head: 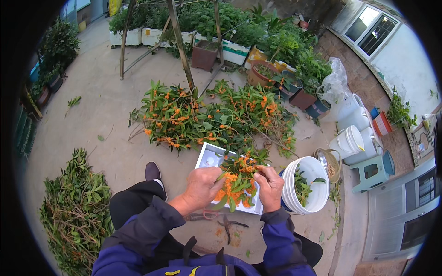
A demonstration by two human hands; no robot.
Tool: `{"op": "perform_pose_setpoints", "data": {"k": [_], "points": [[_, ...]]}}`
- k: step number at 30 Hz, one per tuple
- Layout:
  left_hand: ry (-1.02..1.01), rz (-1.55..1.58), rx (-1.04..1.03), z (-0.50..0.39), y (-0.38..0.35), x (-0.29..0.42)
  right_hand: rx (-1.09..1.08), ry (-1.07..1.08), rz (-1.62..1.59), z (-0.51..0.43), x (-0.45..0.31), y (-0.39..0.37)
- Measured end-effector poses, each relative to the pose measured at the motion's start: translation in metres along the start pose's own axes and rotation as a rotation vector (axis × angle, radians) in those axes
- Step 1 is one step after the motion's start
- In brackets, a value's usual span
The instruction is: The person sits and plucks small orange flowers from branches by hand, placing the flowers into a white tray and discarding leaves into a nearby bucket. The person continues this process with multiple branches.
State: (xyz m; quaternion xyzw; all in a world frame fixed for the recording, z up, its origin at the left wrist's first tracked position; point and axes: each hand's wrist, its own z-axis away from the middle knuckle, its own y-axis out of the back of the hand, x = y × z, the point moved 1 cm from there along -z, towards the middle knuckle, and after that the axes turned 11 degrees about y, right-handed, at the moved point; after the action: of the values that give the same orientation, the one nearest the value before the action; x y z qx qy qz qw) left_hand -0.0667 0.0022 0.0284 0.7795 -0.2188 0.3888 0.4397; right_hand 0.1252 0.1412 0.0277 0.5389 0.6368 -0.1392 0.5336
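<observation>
Between my two hands is a leafy sprig with orange blossoms point(238, 184), held over a white box point(203, 157). My left hand point(203, 184) grips the sprig's left side in closed fingers. On the other side, my right hand point(268, 184) pinches it between thumb and fingertips. Loose orange blossoms point(226, 193) show in the box beneath, partly hidden by leaves and my hands. Just right of my right hand, a white bucket point(323, 193) has green leaves point(302, 189) inside.
A large pile of flowering branches point(221, 117) lies ahead. Cut leafy branches point(76, 214) are heaped at left. Pruning shears point(228, 226) and red-handled scissors point(210, 214) lie near the box. A wooden frame point(181, 45) stands before planters; a pale green stool point(367, 170) is at right.
</observation>
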Motion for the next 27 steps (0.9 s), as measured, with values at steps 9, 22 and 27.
{"op": "perform_pose_setpoints", "data": {"k": [9,22,27], "points": [[-0.076,0.043,-0.003,0.000,-0.003,0.013,-0.233,0.520,0.462,0.000,-0.055,-0.017],[-0.097,0.094,0.008,-0.003,-0.001,0.012,-0.223,-0.778,-0.798,-0.008,-0.008,-0.007],[0.155,0.215,0.009,-0.003,-0.002,0.004,-0.070,-0.733,-0.574,0.000,0.016,-0.006]]}}
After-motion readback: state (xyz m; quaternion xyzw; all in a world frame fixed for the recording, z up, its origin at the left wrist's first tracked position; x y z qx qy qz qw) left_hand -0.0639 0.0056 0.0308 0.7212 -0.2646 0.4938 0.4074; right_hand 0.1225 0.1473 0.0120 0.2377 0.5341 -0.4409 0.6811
